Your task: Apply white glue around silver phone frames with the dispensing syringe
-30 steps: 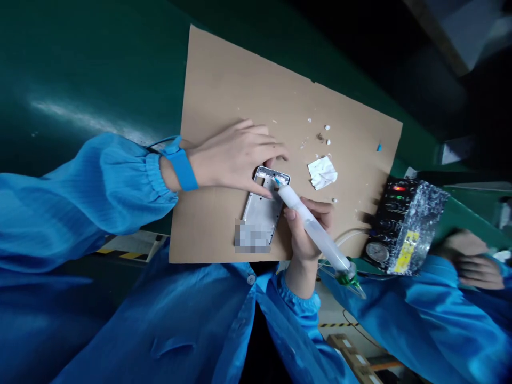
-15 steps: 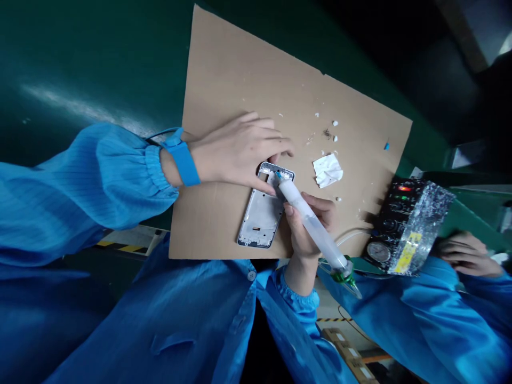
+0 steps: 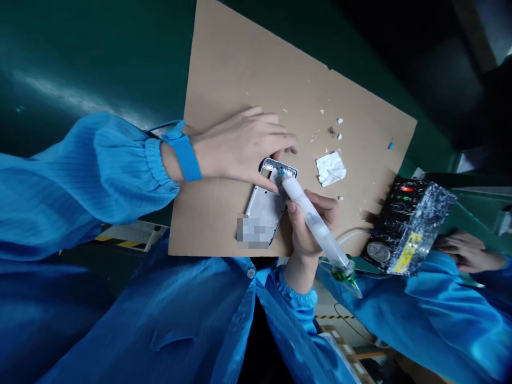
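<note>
A grey metal phone frame [image 3: 269,205] lies flat on the cardboard sheet, its near end blurred by a pixelated patch. My left hand [image 3: 250,144] steadies the frame at its upper end, the thumb lying on its face and the fingers curled beyond its top corner. In my right hand [image 3: 306,226] is a translucent dispensing syringe [image 3: 316,226], gripped between thumb and fingers and tilted. Its blue needle tip [image 3: 281,172] is at the frame's top end; whether it touches I cannot tell. A green cap [image 3: 344,272] with a thin hose closes the syringe's rear.
The cardboard [image 3: 224,64] rests on a green table [image 3: 100,53]. A crumpled white wipe [image 3: 331,168], white bits and a small blue tip [image 3: 390,144] lie on it. A black dispenser box [image 3: 404,224] with a gauge stands at right, near a co-worker's hand [image 3: 468,250].
The needle tip stays around the frame's top end, with the syringe shifted only slightly. The view has moved a little; both hands keep their holds.
</note>
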